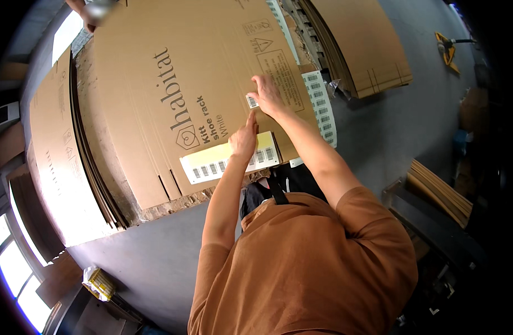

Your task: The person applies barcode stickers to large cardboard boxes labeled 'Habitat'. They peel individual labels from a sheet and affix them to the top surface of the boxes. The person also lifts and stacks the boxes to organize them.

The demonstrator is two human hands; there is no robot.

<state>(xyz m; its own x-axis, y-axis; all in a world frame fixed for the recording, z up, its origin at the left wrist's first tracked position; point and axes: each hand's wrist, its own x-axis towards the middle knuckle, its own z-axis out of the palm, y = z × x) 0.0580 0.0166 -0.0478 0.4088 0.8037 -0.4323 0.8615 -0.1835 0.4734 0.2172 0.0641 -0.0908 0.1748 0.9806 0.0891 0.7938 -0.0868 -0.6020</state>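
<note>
A large flat brown cardboard carton with dark print lies in front of me. My right hand is over its right part, thumb and fingertips at a small white barcode label close to the carton's surface. Just below that label, my left hand stretches out its index finger toward it, the other fingers curled. Beneath the left hand lies a label sheet, yellow along its upper part, with a row of barcode stickers. Whether the label is fully stuck down cannot be made out.
More flat cartons are stacked at left and far right. Another barcode sheet sticks out past the carton's right edge. At the upper left another person's hand is by the carton. A yellow pallet-truck-like tool stands far right.
</note>
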